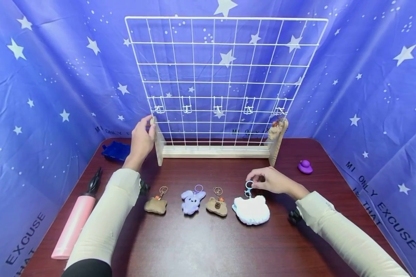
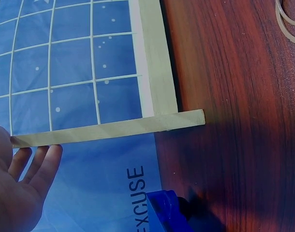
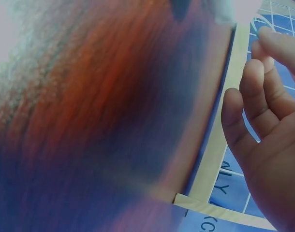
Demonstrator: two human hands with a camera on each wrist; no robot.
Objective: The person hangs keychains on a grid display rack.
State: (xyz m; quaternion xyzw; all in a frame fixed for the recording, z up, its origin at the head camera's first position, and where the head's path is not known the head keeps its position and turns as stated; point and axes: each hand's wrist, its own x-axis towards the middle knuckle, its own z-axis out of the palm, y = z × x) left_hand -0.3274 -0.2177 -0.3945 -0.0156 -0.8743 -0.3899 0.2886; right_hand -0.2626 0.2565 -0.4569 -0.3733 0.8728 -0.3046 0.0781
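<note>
My left hand point(image 1: 143, 139) grips the upper end of the left wooden post point(image 1: 158, 140) of a white wire grid rack point(image 1: 213, 73). The left wrist view shows its fingers point(image 2: 50, 166) against the post's outer side. My right hand point(image 1: 272, 180) pinches the light-blue ring point(image 1: 249, 185) of a fluffy white plush keychain point(image 1: 251, 211), which hangs low at the front of the rack. Left of it on the table lie a brown plush keychain point(image 1: 216, 207), a lilac bunny keychain point(image 1: 191, 202) and another brown plush keychain point(image 1: 156, 205).
Several white hooks point(image 1: 217, 109) line the grid. A tan plush point(image 1: 274, 131) hangs at its right end. On the table point(image 1: 194, 250) are a pink pump point(image 1: 74, 227) and dark-blue tray point(image 1: 116, 151) at left, and a purple duck point(image 1: 305, 166) at right.
</note>
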